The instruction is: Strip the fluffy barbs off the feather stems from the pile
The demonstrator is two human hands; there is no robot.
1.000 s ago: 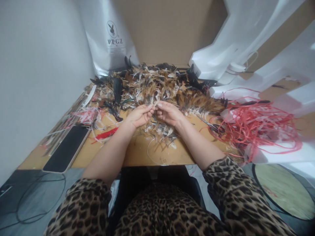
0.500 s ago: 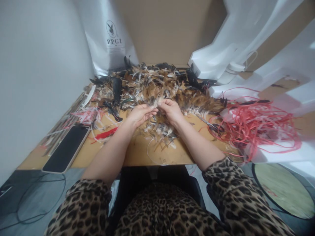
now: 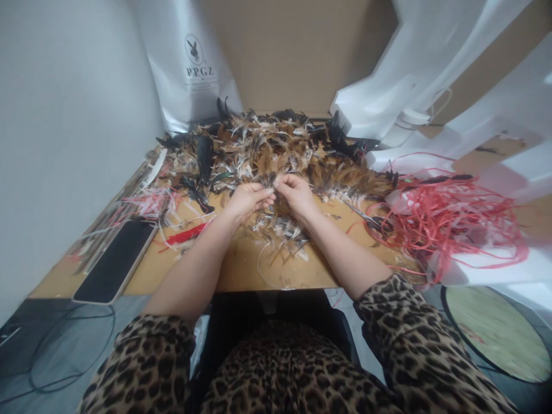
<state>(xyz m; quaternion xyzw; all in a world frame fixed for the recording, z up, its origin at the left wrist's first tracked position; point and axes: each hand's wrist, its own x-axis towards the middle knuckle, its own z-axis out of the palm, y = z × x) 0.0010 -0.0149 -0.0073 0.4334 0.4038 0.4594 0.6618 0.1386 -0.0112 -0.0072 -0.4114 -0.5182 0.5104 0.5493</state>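
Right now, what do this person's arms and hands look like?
Leopard-print sleeves, brown with dark spots, reach about the elbows. Below them the forearms are bare. The left hand and right hand wear no gloves; no watch shows.

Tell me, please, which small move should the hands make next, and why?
Perhaps lift the left hand and right hand together, slightly away from the brown feathers. Both hands are pinched, close to each other, in front of these feathers, and whatever they may hold is hard to make out there; a plainer background might help.
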